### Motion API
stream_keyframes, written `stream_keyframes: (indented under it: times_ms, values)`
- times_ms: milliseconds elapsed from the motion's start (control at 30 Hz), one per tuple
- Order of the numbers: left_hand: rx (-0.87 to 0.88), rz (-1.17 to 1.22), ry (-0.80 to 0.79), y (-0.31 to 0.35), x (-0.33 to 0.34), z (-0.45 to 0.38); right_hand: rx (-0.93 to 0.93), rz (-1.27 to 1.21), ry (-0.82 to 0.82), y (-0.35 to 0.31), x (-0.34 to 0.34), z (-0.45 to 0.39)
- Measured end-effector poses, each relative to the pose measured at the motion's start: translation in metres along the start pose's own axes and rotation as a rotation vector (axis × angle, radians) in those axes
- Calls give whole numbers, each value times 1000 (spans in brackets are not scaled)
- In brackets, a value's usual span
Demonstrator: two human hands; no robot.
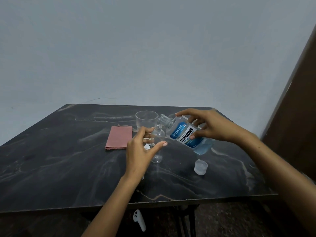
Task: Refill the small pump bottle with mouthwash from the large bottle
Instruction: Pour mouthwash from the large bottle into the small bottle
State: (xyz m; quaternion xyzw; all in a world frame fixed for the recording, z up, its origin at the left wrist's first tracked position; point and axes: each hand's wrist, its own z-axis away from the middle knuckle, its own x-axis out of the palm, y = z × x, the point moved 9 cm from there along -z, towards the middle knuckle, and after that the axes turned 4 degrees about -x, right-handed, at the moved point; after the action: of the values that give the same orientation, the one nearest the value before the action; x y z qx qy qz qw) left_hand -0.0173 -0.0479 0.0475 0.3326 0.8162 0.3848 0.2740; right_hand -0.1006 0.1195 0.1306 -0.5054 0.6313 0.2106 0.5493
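Tilting in right hand [211,127]: large bottle [189,135], blue mouthwash low; small bottle [158,142] empty.

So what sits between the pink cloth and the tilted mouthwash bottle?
In the head view, the left hand with the small clear bottle, uncapped and upright, lies between the pink cloth and the large mouthwash bottle; the clear cup stands just behind.

My left forearm comes up over the table's near edge, wrist straight. My left hand [142,147] is half open, thumb stretched right and fingers loosely bent around the small bottle [158,144]; I cannot tell if they touch it. My right arm comes in from the near right corner. My right hand [210,127] has the tilted large bottle [186,135] in its grip, fingers spread over the top and thumb beneath.
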Motion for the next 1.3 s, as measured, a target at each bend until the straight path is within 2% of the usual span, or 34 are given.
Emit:
stream_keyframes:
  times_ms: [333, 1300]
  values:
    - [-20, 15, -14, -4, 2, -1, 13, 22, -83, -4, -8, -4]
    - [-22, 47, -14, -2, 3, 0, 20, 200, -174, -17, -24, -16]
